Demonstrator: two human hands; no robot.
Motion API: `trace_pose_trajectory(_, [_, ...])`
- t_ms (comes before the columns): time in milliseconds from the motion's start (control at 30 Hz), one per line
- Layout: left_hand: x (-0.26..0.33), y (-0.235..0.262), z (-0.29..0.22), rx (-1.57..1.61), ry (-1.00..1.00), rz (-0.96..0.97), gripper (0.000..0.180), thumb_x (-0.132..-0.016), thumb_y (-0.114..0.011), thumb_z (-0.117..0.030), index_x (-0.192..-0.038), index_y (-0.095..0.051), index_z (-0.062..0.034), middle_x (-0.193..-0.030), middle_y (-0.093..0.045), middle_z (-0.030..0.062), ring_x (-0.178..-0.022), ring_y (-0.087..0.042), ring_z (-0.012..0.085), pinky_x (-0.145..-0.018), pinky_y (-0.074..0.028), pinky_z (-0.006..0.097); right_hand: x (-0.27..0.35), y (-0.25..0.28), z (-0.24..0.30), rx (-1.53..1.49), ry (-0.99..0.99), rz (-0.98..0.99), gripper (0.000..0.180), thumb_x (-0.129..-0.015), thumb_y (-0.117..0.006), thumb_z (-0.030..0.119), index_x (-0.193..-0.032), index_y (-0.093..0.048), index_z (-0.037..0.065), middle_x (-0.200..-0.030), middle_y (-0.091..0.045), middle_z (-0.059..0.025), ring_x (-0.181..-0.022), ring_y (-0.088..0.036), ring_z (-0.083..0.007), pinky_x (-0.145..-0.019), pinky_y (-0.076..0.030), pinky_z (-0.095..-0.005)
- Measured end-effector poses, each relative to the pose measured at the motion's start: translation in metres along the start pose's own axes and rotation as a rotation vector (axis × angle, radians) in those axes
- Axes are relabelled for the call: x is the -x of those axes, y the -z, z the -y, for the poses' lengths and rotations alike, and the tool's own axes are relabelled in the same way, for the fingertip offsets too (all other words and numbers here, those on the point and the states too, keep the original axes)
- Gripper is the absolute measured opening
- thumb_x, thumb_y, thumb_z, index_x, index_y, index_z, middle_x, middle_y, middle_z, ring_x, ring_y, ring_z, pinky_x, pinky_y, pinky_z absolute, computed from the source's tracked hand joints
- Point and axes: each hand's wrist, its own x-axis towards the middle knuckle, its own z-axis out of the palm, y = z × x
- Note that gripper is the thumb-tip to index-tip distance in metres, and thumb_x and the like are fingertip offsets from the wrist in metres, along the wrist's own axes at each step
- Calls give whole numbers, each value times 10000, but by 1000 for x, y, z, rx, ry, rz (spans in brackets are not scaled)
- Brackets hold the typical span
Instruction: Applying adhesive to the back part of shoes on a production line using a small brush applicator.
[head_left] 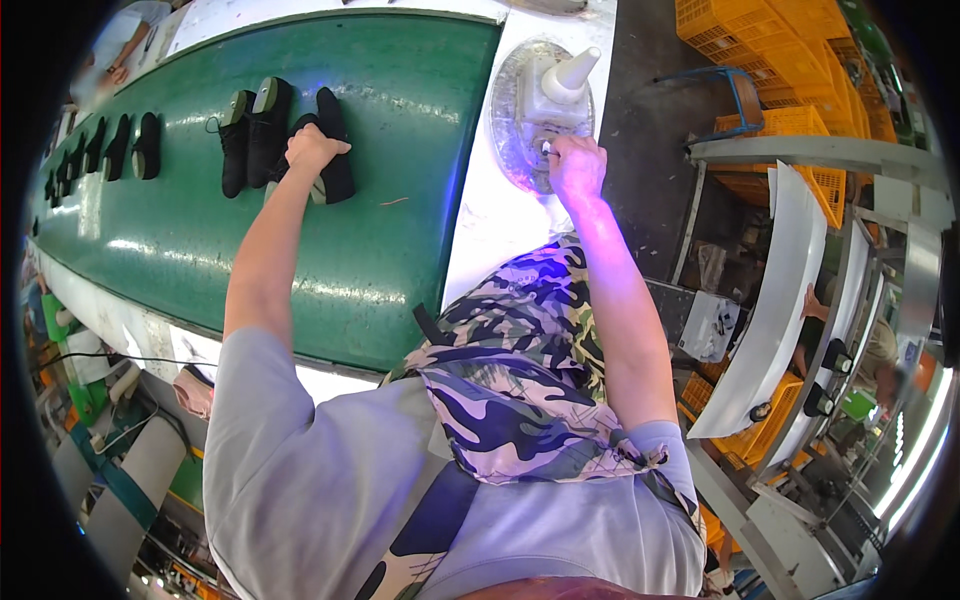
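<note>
On the green belt (400,240), my left hand (315,150) grips a black shoe (340,178), its fingers closed over the upper. Just left of it lie two more black shoes side by side, one of them a laced shoe (234,150). My right hand (578,168) is closed in a pinch at the near side of a whitish, smeared container (556,108) with a cone-shaped spout. A small pale tip (546,147) shows by its fingers; what they hold is hidden. The container stands on a stained, rounded base (508,110) on a white surface.
Several more black shoes (146,146) stand in a row farther left on the belt. At the far left edge another person's hand (118,75) shows. Yellow crates (770,50) are stacked at right, near a blue metal frame (745,95) and grey rails (800,150).
</note>
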Motion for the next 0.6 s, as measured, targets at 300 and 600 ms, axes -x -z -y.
trace_pose_trajectory(300, [37,-46,-43,-16,-474,-205,724,-619,-842,-384,-1233,-601,-86,-1262,-549,155,-1157,-573,318,-967,-486,418,10,-15,-30,-304,-521,83,147,-712,-753,200,-802,-691,102,-802,-689,-86,-804,-670,-291,-765,-486,-414])
trace_pose_trajectory(600, [0,-40,5,538,17,447,626,-677,-819,-203,-1181,-576,79,-1127,-652,202,-1019,-652,324,-878,-524,454,32,-4,-42,-507,-906,-13,186,-732,-797,179,-788,-688,40,-734,-680,-71,-697,-655,-160,-641,-503,-309])
